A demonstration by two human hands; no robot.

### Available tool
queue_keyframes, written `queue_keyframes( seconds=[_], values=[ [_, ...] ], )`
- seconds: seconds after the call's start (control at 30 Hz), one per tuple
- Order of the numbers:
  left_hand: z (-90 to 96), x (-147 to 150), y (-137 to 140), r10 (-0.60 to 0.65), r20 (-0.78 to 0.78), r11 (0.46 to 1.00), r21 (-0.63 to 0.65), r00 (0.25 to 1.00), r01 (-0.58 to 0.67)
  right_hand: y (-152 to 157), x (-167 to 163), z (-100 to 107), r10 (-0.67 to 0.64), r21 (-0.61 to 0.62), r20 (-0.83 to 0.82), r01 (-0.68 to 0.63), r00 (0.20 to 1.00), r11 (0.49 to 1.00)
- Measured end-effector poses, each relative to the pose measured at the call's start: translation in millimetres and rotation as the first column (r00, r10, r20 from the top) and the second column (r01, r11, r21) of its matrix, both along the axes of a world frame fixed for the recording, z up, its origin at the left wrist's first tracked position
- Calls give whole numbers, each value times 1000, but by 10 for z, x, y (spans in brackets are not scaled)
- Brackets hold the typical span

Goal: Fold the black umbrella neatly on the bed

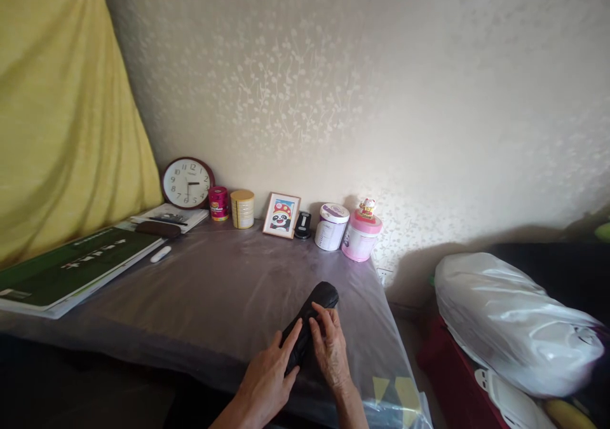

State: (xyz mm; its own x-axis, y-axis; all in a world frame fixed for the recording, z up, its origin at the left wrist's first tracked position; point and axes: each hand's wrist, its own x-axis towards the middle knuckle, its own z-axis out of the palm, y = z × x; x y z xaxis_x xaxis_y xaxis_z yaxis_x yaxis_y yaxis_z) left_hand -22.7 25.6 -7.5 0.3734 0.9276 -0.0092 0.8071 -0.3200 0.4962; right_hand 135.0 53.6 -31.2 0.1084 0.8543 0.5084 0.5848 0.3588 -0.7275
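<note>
A long black bundle, which looks like a folded umbrella (325, 294), lies slantwise on the table near its front right part, its far end pointing up and right. My left hand (269, 372) grips the near part from the left, with the index finger along the top and the thumb by the lower end. From the right, my right hand (330, 346) pinches at the upper middle of the umbrella, thumb and index finger bent together. The fingers hide much of its near half.
Along the wall stand a clock (189, 182), a pink tin (218, 204), a yellow tin (243, 210), a panda picture frame (281, 215), a black stand (303, 224) and two round tubs (332, 228). Green book (90, 264) at left. A white plastic bag (509, 321) sits right of the table.
</note>
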Motion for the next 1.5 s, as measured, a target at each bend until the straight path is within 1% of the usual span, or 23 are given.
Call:
queue_keyframes(
  seconds=[0.03,0.1,0.2,0.3,0.4,0.5,0.63,0.7,0.77,0.83,0.9,0.97,1.0,1.07,1.1,1.17,1.23,1.3,1.33,1.43,1.5],
  values=[
    [3,4,-4,-3,-19,1000,-3,1000,3,-8,7,26,53,15,7,-53,999,998],
    [5,6,-10,-9,-59,1000,-6,998,9,-27,34,65,118,32,-15,-118,993,993],
    [8,0,-15,-22,-98,1000,4,995,23,-70,90,91,136,17,-103,-135,985,991],
    [6,-8,-12,-35,-93,999,27,995,37,-126,139,122,131,-54,-198,-145,971,988],
    [-7,-8,-5,-25,-100,999,41,995,29,-166,165,190,176,-92,-303,-213,936,973],
    [-16,0,-11,-19,-122,998,57,992,26,-156,158,273,242,-96,-335,-288,910,953],
    [-7,14,-43,-25,-177,997,64,984,37,-61,121,351,295,-112,-293,-339,910,934],
    [-6,21,-58,-30,-199,997,58,980,42,8,97,371,314,-143,-277,-362,908,921],
    [-13,30,-68,-32,-205,996,72,978,48,80,66,384,332,-182,-226,-375,916,909],
    [-24,35,-73,-24,-200,995,94,979,43,148,23,391,338,-208,-117,-356,934,911],
    [-33,33,-72,-5,-183,996,90,983,22,210,-26,390,306,-207,-3,-300,952,931],
    [-35,14,-69,5,-159,999,54,987,3,269,-66,377,250,-197,38,-238,967,951],
    [-34,-3,-68,7,-144,999,34,990,-2,296,-76,366,226,-198,19,-218,974,956],
    [-37,-49,-70,-4,-103,1000,-2,995,4,343,-69,345,183,-239,-117,-207,976,949],
    [-43,-77,-75,-10,-75,1000,-15,997,9,359,-53,340,157,-268,-218,-214,963,939],
    [-64,-134,-92,-18,-9,999,-35,1000,17,368,-7,352,87,-297,-409,-223,908,928],
    [-89,-189,-116,-15,45,999,-51,999,17,345,32,397,48,-275,-502,-212,864,938],
    [-103,-234,-143,-5,72,998,-62,997,10,300,43,462,83,-244,-491,-229,867,942],
    [-103,-251,-156,1,75,998,-64,997,3,276,36,492,122,-241,-464,-257,878,936],
    [-74,-277,-188,3,73,998,-64,997,1,231,-8,527,244,-264,-329,-337,912,904],
    [-51,-273,-199,0,74,998,-68,997,5,234,-39,492,283,-289,-240,-346,929,893]
  ],
)
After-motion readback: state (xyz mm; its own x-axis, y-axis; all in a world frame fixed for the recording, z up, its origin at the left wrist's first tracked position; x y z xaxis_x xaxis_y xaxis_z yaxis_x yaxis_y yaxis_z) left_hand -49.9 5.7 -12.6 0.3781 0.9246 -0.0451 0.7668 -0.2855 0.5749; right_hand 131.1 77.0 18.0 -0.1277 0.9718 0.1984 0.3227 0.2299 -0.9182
